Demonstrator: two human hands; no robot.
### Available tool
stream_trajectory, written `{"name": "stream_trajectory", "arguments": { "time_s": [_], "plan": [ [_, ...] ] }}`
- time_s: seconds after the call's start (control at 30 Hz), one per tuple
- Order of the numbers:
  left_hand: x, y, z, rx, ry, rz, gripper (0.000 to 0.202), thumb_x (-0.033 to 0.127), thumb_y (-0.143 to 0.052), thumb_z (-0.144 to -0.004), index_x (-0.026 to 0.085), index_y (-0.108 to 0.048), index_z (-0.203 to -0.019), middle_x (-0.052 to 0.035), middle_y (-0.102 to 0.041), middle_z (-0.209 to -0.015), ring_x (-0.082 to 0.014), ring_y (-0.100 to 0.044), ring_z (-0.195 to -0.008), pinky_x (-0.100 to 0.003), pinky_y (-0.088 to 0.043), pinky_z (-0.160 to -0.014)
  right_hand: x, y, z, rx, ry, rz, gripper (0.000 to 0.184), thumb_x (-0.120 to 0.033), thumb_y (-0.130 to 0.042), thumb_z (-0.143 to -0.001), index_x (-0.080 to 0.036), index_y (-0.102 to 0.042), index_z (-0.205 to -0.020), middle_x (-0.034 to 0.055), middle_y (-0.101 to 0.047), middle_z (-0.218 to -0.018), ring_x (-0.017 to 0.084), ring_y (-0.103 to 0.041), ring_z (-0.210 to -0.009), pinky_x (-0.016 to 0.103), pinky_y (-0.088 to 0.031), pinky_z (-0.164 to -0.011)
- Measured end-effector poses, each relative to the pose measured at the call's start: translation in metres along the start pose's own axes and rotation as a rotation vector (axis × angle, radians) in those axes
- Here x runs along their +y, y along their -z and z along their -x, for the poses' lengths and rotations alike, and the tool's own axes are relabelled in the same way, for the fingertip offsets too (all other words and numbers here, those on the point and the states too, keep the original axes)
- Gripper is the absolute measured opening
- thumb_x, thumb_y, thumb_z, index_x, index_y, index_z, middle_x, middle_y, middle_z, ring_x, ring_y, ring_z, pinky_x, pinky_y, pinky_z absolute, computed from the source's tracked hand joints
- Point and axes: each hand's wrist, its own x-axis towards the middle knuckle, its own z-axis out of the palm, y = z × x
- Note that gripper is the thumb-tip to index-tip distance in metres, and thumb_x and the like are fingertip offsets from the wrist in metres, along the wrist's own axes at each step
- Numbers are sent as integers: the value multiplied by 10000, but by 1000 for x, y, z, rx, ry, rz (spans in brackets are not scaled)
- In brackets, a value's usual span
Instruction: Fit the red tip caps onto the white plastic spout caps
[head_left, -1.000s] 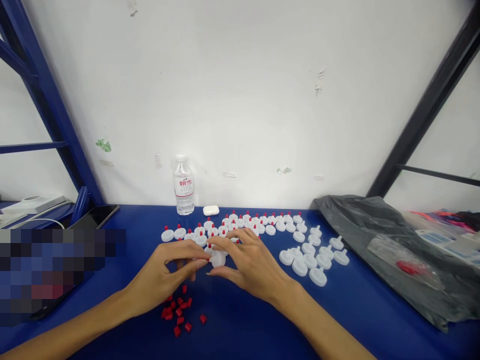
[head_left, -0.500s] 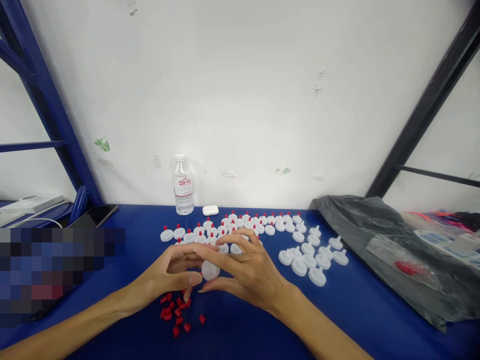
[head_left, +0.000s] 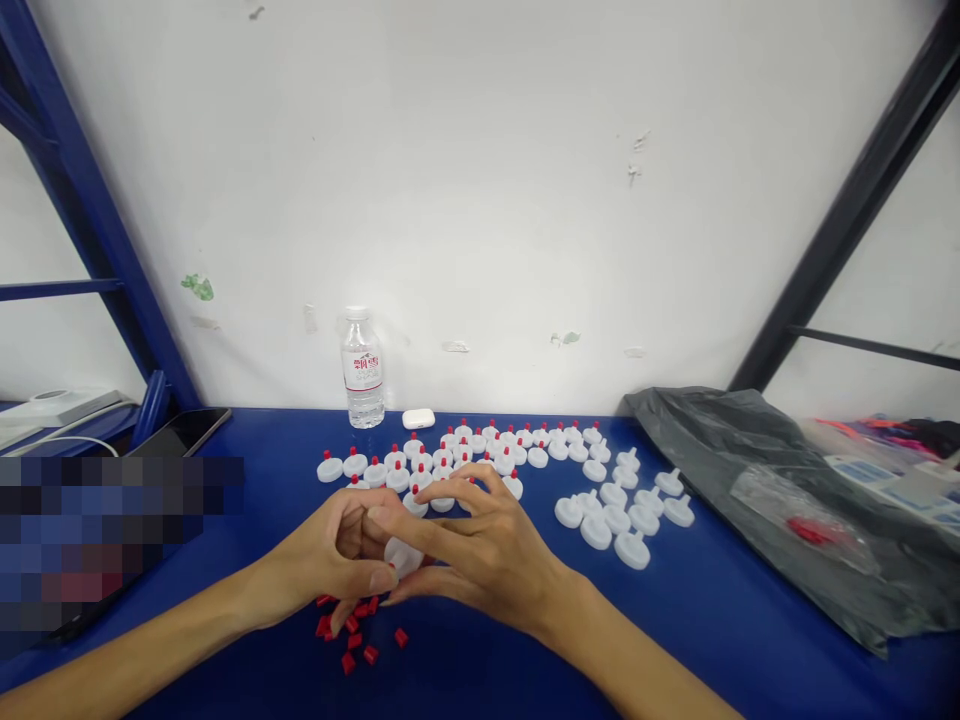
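Observation:
My left hand and my right hand meet over the blue table, both pinched on one white round cap between their fingertips. Just below my left hand lies a small heap of loose red plugs. Behind my hands stand several white caps with red plugs fitted, in rows. To the right lies a group of plain white caps with no red plug.
A water bottle and a small white case stand by the wall. A grey plastic bag with packets lies at the right. A dark phone lies at the left, beside a blue frame post.
Both hands have drawn the white cap nearer to me and slightly left, away from the rows, and closed more tightly round it.

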Motion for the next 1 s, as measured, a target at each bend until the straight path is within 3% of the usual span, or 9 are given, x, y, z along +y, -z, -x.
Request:
{"name": "stream_trajectory", "arguments": {
  "time_s": [0.13,0.23,0.37,0.47,0.57,0.63,0.77,0.9,1.0],
  "plan": [
    [-5,2,2,36,-28,-27,378,376,-849,-680,150,-617,-874,-21,-700,-735,-68,-546,-510,-106,-404,-372,-3,2,-2,49,-5,-57,488,-542,-622,-907,-255,-598,-1300,-51,-753,-769,132,-638,-1032,319,-383,-967],
    [-6,5,3,19,-10,-35,379,381,-831,-715,157,-607,-924,-15,-702,-715,-49,-498,-438,-112,-413,-349,-5,2,-4,10,-7,-45,468,-551,-619,-905,-271,-611,-1280,-50,-759,-826,132,-638,-1015,316,-398,-949],
    [-5,8,0,-6,-20,1,394,375,-819,-741,162,-611,-999,9,-668,-726,-61,-531,-483,-126,-474,-373,-7,5,-6,-59,-10,-22,243,-460,-628,-938,-285,-677,-1098,-47,-753,-1038,128,-605,-1056,306,-406,-956],
    [-3,7,-2,15,-63,-28,459,416,-800,-765,158,-608,-1092,-40,-690,-865,-98,-599,-582,-147,-507,-401,-5,10,-8,-40,-29,-40,148,-367,-601,-974,-256,-672,-1043,-45,-734,-1139,133,-599,-1047,315,-416,-943],
    [1,5,-1,112,-107,-89,496,507,-673,-865,172,-561,-1214,-121,-705,-1035,-187,-705,-728,-153,-493,-394,5,21,-8,12,-69,-68,125,-284,-583,-980,-238,-661,-1066,-9,-729,-1171,149,-623,-993,343,-428,-937],
    [4,5,0,197,-100,-136,480,510,-606,-914,177,-536,-1254,-136,-724,-1016,-213,-736,-731,-142,-451,-377,20,32,-5,69,-158,-69,100,-245,-582,-972,-227,-665,-1026,26,-740,-1138,168,-641,-981,353,-437,-924],
    [6,10,1,256,-72,-220,432,500,-599,-924,153,-592,-1180,-91,-760,-764,-149,-678,-484,-148,-390,-370,56,60,3,123,-429,85,85,-268,-603,-950,-218,-669,-969,60,-743,-1076,224,-649,-996,392,-425,-934],
    [4,14,2,297,-28,-332,429,508,-578,-931,123,-678,-1091,-32,-673,-480,-131,-591,-357,-169,-345,-360,83,79,12,-73,-744,241,138,-338,-602,-930,-227,-681,-908,21,-734,-814,212,-673,-794,345,-442,-799],
    [3,11,2,263,-27,-467,387,493,-584,-926,139,-728,-987,-25,-666,-482,-125,-576,-393,-194,-385,-407,92,80,20,-239,-878,245,151,-357,-616,-905,-230,-696,-909,25,-740,-812,209,-686,-772,304,-439,-704]
  ]
}}
